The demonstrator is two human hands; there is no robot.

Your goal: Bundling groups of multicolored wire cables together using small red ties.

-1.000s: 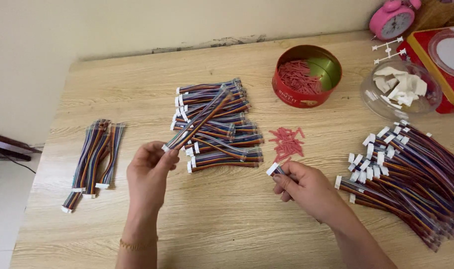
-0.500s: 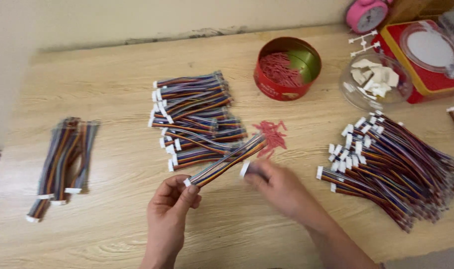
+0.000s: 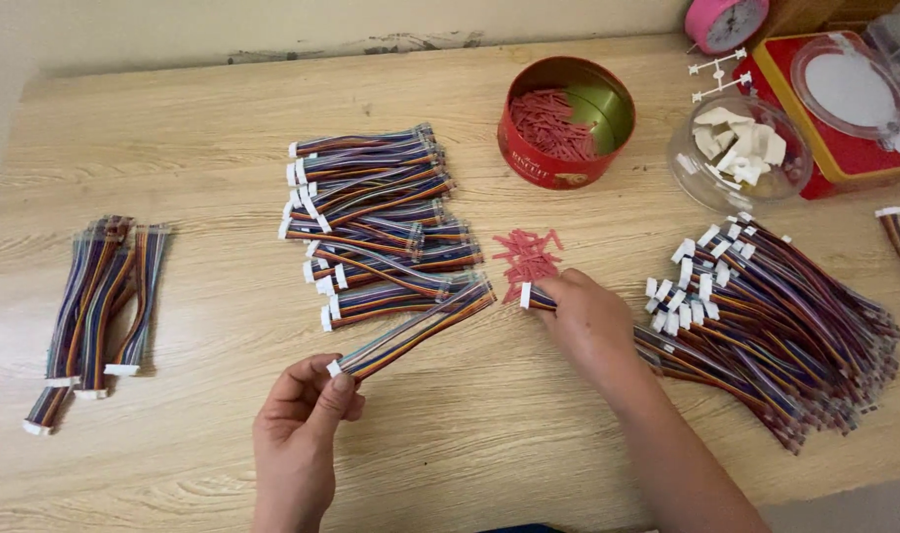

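My left hand (image 3: 297,424) pinches the white-plug end of a multicoloured ribbon cable (image 3: 415,329), which slants up to the right toward a stacked pile of like cables (image 3: 371,222). My right hand (image 3: 588,321) is closed on another short cable whose white connector (image 3: 526,295) sticks out to the left, just below a small heap of red ties (image 3: 527,255). A big loose pile of cables with white plugs (image 3: 776,316) lies right beside that hand.
A red round tin (image 3: 566,120) holds more red ties. A clear bowl (image 3: 738,153) holds white connector housings. A red box with a clear lid (image 3: 845,104) and a pink clock (image 3: 724,20) stand at the back right. A small cable bundle (image 3: 99,301) lies far left.
My left hand has lowered with its cable toward the table's near edge. My right hand has moved up next to the red ties, still holding its cable.
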